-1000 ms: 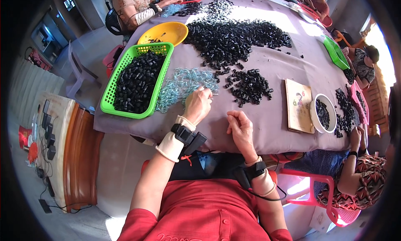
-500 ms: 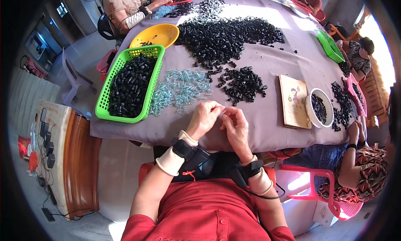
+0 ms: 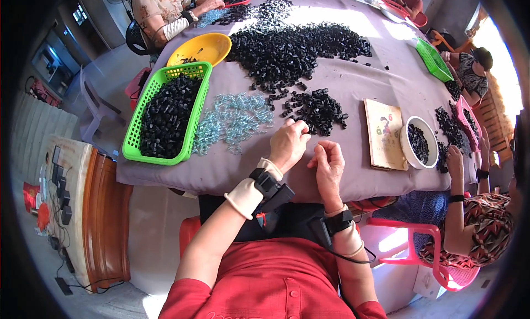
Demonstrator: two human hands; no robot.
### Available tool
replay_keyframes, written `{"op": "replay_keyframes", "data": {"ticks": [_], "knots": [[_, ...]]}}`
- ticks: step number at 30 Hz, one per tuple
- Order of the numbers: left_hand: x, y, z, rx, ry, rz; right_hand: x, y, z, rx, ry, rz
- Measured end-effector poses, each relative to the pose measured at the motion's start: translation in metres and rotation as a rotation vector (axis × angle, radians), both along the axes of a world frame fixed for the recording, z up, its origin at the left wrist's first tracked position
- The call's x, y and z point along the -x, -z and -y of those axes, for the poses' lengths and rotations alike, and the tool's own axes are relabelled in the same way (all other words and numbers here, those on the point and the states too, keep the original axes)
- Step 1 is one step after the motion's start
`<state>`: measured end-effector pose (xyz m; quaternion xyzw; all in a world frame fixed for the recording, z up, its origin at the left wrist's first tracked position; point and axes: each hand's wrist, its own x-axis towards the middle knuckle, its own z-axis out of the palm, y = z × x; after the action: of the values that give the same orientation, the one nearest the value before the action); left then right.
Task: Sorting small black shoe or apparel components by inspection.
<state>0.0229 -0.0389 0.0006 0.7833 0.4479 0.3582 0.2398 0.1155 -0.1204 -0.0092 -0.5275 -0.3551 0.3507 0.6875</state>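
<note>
My left hand is at the near edge of a small pile of black plastic parts, fingers curled and pressed together. What is between its fingertips is hidden. My right hand is just to the right and nearer to me, raised over the cloth with thumb and forefinger in a pinch. Something tiny and pale may show at its fingertips, too small to name. To the left of my hands lies a heap of small bluish-silver coil springs. Both wrists wear pale cuffs and black strapped devices.
A green basket full of black parts stands at the left, a yellow dish behind it. Beyond is a large black heap. A booklet and white bowl are at the right. Co-workers sit around the table.
My hands have come apart. The left moved right and forward to the small black pile; the right shifted slightly right. The co-worker's hands at the right have moved apart.
</note>
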Motion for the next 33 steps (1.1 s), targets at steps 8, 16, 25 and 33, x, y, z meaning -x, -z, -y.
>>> {"op": "replay_keyframes", "data": {"ticks": [8,16,25,33], "knots": [[-0.012,-0.001,-0.002,-0.013,-0.025,-0.218,0.002,0.002,0.001,-0.006,-0.018,0.015],[0.009,0.009,0.0,-0.003,-0.003,0.123,0.002,0.001,0.001,0.01,-0.019,0.083],[0.0,-0.007,-0.004,-0.005,-0.022,-0.077,0.005,0.001,0.002,0.018,-0.014,0.103],[-0.018,-0.001,-0.025,-0.066,0.023,-0.251,0.007,0.0,0.003,0.045,-0.013,0.098]]}}
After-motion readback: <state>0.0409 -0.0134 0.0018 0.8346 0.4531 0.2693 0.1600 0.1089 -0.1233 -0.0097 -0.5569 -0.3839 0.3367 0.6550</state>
